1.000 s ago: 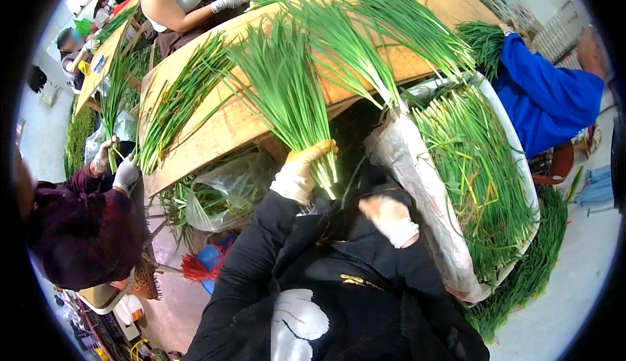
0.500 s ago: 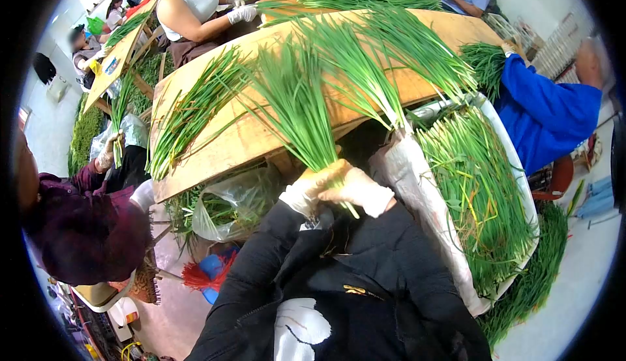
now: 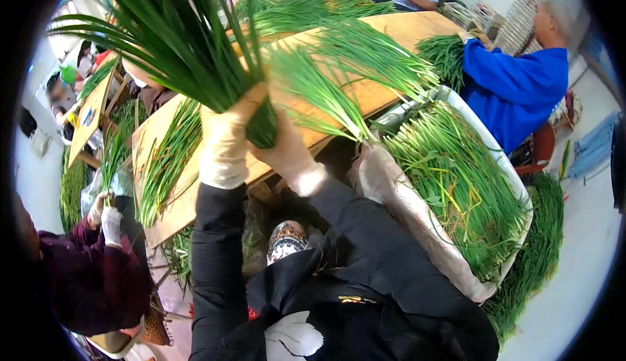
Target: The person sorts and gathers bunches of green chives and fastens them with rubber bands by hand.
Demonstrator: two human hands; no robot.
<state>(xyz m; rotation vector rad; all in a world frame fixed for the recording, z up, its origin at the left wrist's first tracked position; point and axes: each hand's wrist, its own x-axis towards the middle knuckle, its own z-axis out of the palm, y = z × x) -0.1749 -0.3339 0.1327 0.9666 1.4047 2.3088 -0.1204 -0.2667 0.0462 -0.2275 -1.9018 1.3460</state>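
Both of my gloved hands hold a thick bunch of garlic chives (image 3: 189, 48) up close to the camera. My left hand (image 3: 228, 133) is closed round it, thumb across the front. Against the lower right of the same bunch is my right hand (image 3: 290, 152), its fingers partly hidden behind the stalks. The long leaves fan out to the upper left, and the stalk ends are mostly hidden. Just beyond my hands, loose chives (image 3: 326, 93) lie on the wooden board (image 3: 287, 41). More chives (image 3: 171, 159) rest at the board's left end.
To my right stands a lined crate (image 3: 515, 159) packed with chives, with another pile (image 3: 538, 243) on the floor beside it. A co-worker in a blue jacket (image 3: 515, 87) sits at the far right. On the left, a person in a dark sleeve (image 3: 85, 276) holds chives.
My hands have lifted the bunch from in front of my chest up and to the left, toward the camera. The bunch now leans left. My view has turned slightly.
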